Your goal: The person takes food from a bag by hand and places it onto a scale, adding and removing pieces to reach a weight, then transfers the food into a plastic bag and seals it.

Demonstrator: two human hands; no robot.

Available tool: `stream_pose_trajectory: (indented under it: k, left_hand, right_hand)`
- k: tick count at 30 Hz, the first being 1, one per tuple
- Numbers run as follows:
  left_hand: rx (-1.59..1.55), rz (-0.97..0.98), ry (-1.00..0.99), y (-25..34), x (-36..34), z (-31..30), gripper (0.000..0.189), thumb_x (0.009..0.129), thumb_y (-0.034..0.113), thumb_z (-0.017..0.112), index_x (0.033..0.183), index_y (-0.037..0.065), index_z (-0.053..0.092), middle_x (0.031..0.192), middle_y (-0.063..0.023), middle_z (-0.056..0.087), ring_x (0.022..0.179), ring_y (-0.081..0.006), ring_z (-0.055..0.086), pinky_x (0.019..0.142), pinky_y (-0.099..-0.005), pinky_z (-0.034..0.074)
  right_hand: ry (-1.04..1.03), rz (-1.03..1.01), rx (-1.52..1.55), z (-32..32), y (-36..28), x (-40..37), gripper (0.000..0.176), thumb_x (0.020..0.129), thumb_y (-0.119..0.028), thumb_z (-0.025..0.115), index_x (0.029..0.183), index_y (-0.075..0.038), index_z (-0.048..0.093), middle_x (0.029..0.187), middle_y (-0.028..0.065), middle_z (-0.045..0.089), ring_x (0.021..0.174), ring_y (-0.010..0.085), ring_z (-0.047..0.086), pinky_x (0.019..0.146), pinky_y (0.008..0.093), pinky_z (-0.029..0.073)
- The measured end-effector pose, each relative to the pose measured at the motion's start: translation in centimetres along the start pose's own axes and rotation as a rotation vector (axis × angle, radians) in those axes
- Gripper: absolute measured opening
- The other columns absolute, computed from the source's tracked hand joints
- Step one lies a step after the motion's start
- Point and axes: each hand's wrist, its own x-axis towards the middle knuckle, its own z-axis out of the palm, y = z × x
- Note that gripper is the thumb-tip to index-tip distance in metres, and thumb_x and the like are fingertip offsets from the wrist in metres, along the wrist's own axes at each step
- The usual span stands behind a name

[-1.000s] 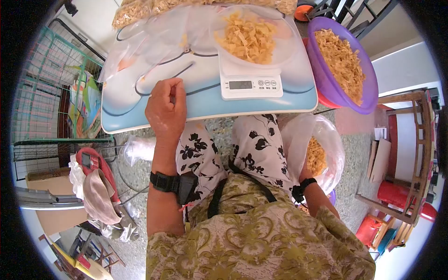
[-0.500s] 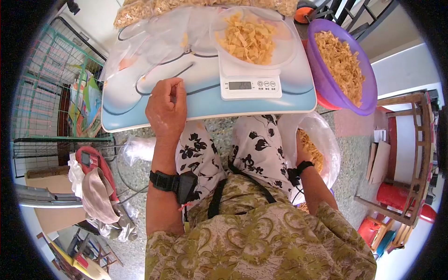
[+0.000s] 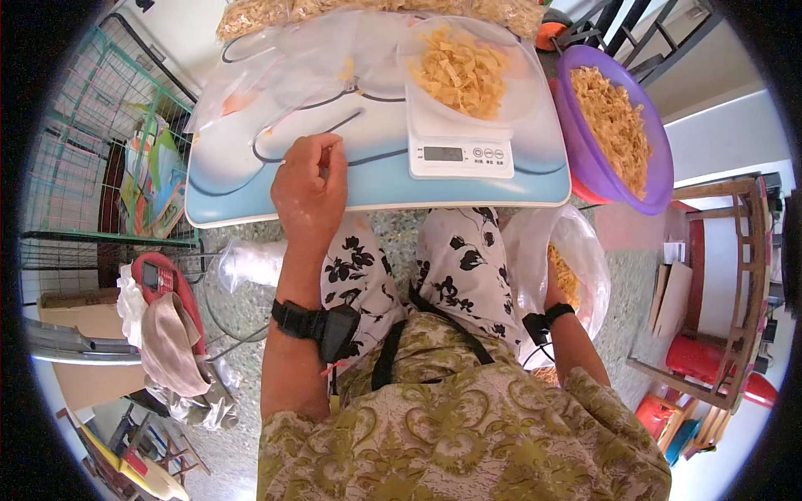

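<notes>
By the right knee, sunk into a clear bag (image 3: 590,250) of yellow chips: right hand (image 3: 551,294), grip impossible to tell. Farther out, curled in a loose fist on the edge of the blue table (image 3: 376,179): left hand (image 3: 309,188). Beyond, heaped bowl (image 3: 522,83) on white scale (image 3: 459,154), purple basin (image 3: 572,142) alongside.

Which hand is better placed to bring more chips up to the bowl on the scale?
Likely the right hand: it is down in the bag of chips beside the knee. The left hand rests curled on the table, far from that bag.
</notes>
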Motion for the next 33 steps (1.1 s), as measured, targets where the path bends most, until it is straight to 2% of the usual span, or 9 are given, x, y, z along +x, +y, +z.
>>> stream_pose_trajectory:
  k: [3,10,11,13,17,19,23,26,33]
  left_hand:
    - [0.008,0.019,0.001,0.0,0.1,-0.1,0.005,0.088,0.014,0.065,0.088,0.009,0.064,0.074,-0.0046,0.060,0.065,-0.0199,0.059,0.060,-0.0335,0.047]
    - [0.047,0.051,0.004,-0.2,0.1,0.0,0.004,0.088,0.014,0.064,0.088,0.010,0.063,0.073,-0.0032,0.059,0.064,-0.0192,0.059,0.060,-0.0339,0.047]
    - [0.047,0.051,0.005,-0.2,0.1,0.0,0.004,0.088,0.014,0.064,0.088,0.010,0.063,0.073,-0.0032,0.059,0.064,-0.0192,0.059,0.060,-0.0339,0.047]
    - [0.048,0.043,-0.002,-0.2,0.1,0.0,0.005,0.089,0.015,0.064,0.088,0.010,0.063,0.074,-0.0032,0.059,0.064,-0.0193,0.059,0.060,-0.0338,0.047]
    - [0.061,0.001,-0.047,0.0,0.1,-0.3,0.012,0.092,0.019,0.063,0.093,0.008,0.066,0.084,-0.0065,0.064,0.067,-0.0188,0.061,0.065,-0.0321,0.049]
    - [0.063,-0.009,-0.056,0.0,0.1,-0.3,0.013,0.092,0.019,0.063,0.094,0.007,0.067,0.083,-0.0069,0.065,0.067,-0.0189,0.061,0.065,-0.0323,0.049]
    - [0.056,-0.018,-0.053,0.1,0.1,-0.3,0.013,0.092,0.020,0.063,0.094,0.007,0.067,0.084,-0.0075,0.065,0.068,-0.0192,0.062,0.065,-0.0329,0.050]
    - [0.002,-0.017,-0.016,-0.1,0.0,-0.1,0.006,0.089,0.016,0.064,0.089,0.009,0.064,0.076,-0.0043,0.060,0.064,-0.0200,0.060,0.061,-0.0339,0.048]
    - [0.042,0.044,-0.004,-0.3,0.0,0.0,0.006,0.088,0.015,0.065,0.089,0.010,0.064,0.075,-0.0044,0.060,0.066,-0.0204,0.061,0.060,-0.0348,0.047]
  right_hand:
    - [0.035,-0.016,0.013,-1.6,-3.7,-1.3,0.052,0.099,-0.029,0.046,0.148,-0.017,0.032,0.134,0.0191,0.053,0.119,0.0299,0.054,0.100,0.0380,0.041]
    - [0.015,0.153,-0.127,-1.7,-2.6,-5.2,0.048,0.097,-0.034,0.049,0.140,-0.012,0.047,0.120,0.0215,0.063,0.107,0.0327,0.063,0.091,0.0397,0.048]
    - [0.015,0.152,-0.128,-1.7,-2.1,-4.9,0.048,0.097,-0.034,0.049,0.140,-0.012,0.047,0.120,0.0215,0.063,0.107,0.0327,0.063,0.091,0.0397,0.048]
    - [-0.155,0.151,-0.190,-1.8,-1.4,-4.5,0.049,0.100,-0.030,0.042,0.147,-0.018,0.032,0.132,0.0235,0.055,0.118,0.0398,0.057,0.097,0.0451,0.047]
    - [-0.162,0.167,-0.212,-1.9,-0.3,-4.3,0.048,0.100,-0.028,0.041,0.145,-0.012,0.034,0.128,0.0245,0.058,0.114,0.0420,0.059,0.095,0.0465,0.048]
    - [-0.172,0.091,-0.336,0.3,6.2,-2.5,0.045,0.098,-0.032,0.048,0.136,-0.007,0.051,0.120,0.0172,0.064,0.109,0.0271,0.061,0.094,0.0378,0.046]
    - [-0.169,0.058,-0.295,1.1,5.2,-2.8,0.046,0.099,-0.031,0.047,0.138,-0.006,0.049,0.124,0.0149,0.061,0.112,0.0252,0.059,0.096,0.0368,0.044]
    - [-0.135,0.028,-0.212,0.8,3.5,-3.0,0.046,0.100,-0.030,0.046,0.139,-0.006,0.047,0.127,0.0133,0.059,0.114,0.0238,0.057,0.098,0.0359,0.043]
    - [-0.021,-0.135,0.068,-3.0,-2.5,-2.4,0.047,0.101,-0.028,0.044,0.143,-0.006,0.044,0.135,0.0093,0.054,0.119,0.0206,0.053,0.103,0.0340,0.040]
